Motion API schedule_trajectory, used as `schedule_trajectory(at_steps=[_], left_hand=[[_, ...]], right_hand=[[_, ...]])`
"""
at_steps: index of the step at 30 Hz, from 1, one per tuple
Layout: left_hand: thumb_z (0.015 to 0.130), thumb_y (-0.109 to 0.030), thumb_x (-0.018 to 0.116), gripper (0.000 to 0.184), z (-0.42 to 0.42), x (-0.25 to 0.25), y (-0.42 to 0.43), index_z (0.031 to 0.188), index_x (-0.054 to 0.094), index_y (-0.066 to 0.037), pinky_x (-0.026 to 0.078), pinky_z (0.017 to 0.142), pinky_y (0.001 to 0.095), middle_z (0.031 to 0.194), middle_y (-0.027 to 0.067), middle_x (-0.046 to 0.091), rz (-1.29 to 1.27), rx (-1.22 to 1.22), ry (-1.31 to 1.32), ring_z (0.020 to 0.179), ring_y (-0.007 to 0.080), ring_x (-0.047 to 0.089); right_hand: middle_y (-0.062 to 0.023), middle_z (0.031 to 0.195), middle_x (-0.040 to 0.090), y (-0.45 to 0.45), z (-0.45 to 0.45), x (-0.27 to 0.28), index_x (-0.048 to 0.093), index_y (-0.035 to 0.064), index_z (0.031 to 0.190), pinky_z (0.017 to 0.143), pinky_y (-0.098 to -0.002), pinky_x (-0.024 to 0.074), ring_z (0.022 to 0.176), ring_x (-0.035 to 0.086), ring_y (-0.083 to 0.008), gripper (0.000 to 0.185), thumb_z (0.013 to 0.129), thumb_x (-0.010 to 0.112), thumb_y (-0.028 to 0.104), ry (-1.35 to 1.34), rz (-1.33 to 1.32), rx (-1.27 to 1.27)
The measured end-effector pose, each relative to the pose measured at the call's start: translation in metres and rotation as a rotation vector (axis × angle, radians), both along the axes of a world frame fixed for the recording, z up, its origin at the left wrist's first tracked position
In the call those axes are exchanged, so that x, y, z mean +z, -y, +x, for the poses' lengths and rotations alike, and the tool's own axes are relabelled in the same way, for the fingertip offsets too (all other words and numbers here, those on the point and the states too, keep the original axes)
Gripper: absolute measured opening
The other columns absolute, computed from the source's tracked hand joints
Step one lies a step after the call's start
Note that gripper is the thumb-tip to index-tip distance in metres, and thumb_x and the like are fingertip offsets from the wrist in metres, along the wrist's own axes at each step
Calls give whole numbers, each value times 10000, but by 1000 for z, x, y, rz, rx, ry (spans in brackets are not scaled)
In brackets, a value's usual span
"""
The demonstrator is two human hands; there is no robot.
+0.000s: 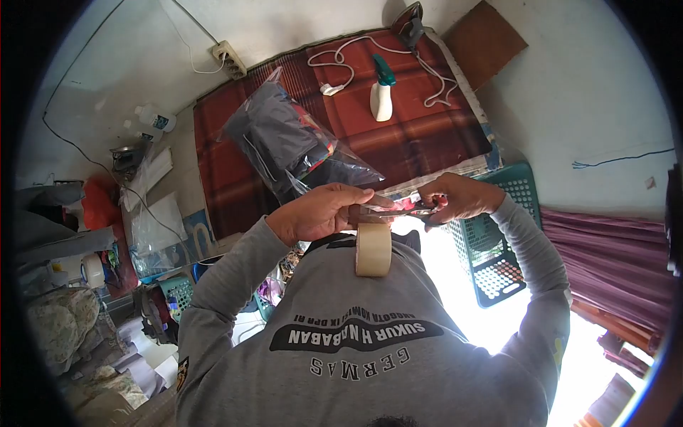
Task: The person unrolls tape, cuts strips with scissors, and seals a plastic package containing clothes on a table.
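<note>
My right hand (459, 197) is closed on the red-handled scissors (425, 209), its fingers at the handles. The blades point left toward my left hand (324, 212). That hand is closed, thumb and fingers pinched near the blade tips. Just below its fingers a wide roll of tan packing tape (374, 250) hangs in front of my grey shirt. A strip at the roll's top appears to be in the left fingers, though the exact grip is partly hidden. Beyond both hands lies a clear plastic bag (288, 135) with folded dark clothing inside.
On the red plaid cloth (420, 135) stand a white spray bottle (381, 99) with a green head and an iron (408, 25) with its cord. A green perforated basket (491, 249) is beside my right arm. Clutter and cloth (60, 327) lie at left.
</note>
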State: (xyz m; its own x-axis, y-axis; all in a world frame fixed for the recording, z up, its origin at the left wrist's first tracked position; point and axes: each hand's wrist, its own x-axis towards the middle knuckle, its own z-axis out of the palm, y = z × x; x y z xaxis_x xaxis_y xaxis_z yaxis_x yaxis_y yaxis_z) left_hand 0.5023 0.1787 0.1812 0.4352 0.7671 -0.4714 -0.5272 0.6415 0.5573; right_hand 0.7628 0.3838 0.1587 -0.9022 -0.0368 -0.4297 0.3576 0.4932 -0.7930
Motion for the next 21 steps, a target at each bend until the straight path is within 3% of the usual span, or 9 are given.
schedule_trajectory(at_steps=[2,4,7,8,13,15,16,18,21], left_hand=[[1180,-291,443,523,3,1,0,1463,552,135,446,1247,473,1496,270,598,-3,14,-12,1393,355,613],[1182,-300,435,523,7,0,1,1464,560,122,441,1251,474,1499,269,595,-5,30,-25,1396,355,610],[1188,-322,413,543,10,-6,4,1535,506,85,449,1234,474,1469,288,622,-1,78,-25,1397,356,611],[1190,-327,404,552,9,-10,5,1574,460,66,454,1223,469,1447,295,640,8,73,-8,1397,356,612],[1190,-362,394,614,10,-16,14,1663,326,24,463,1197,447,1397,305,678,16,124,24,1380,345,630],[1152,-274,520,614,13,-10,22,1674,329,-14,480,1182,437,1387,292,690,65,178,-89,1355,325,652],[1152,-274,520,614,15,-10,26,1674,329,-14,480,1182,437,1387,292,690,66,185,-89,1355,325,652],[1067,-131,654,702,21,-15,38,1683,327,-45,500,1164,419,1357,279,710,101,283,-174,1325,308,674],[989,-4,709,782,26,-26,55,1676,339,-49,533,1136,422,1320,263,731,27,467,-118,1295,307,693]], right_hand=[[-39,783,647,-1,2,1,612,54,857,689,-369,485,756,621,-165,438,791,957,315,18,-10,-23],[-67,872,688,-4,2,2,619,55,931,718,-377,514,810,651,-194,484,773,969,348,70,19,10],[-98,947,695,1,8,10,616,52,1019,771,-396,546,864,675,-240,572,741,986,389,-54,52,60],[-119,1016,692,-1,10,10,611,43,1099,837,-419,562,929,681,-275,659,722,995,423,16,85,91],[-111,1065,661,-39,27,18,631,48,1142,884,-417,545,1004,660,-270,655,741,982,429,46,93,128],[-110,1073,647,-59,36,8,654,58,1140,877,-407,535,1004,652,-264,582,789,954,413,-28,213,-18],[-110,1073,647,-69,36,-5,654,58,1140,877,-407,535,1004,652,-264,582,789,954,413,-29,215,-11],[-133,1036,639,-90,30,-50,695,45,1038,878,-394,525,986,654,-277,508,860,889,480,99,426,-230],[-193,914,724,-102,5,-121,739,46,858,809,-448,557,901,727,-370,541,866,836,578,162,624,-402]])
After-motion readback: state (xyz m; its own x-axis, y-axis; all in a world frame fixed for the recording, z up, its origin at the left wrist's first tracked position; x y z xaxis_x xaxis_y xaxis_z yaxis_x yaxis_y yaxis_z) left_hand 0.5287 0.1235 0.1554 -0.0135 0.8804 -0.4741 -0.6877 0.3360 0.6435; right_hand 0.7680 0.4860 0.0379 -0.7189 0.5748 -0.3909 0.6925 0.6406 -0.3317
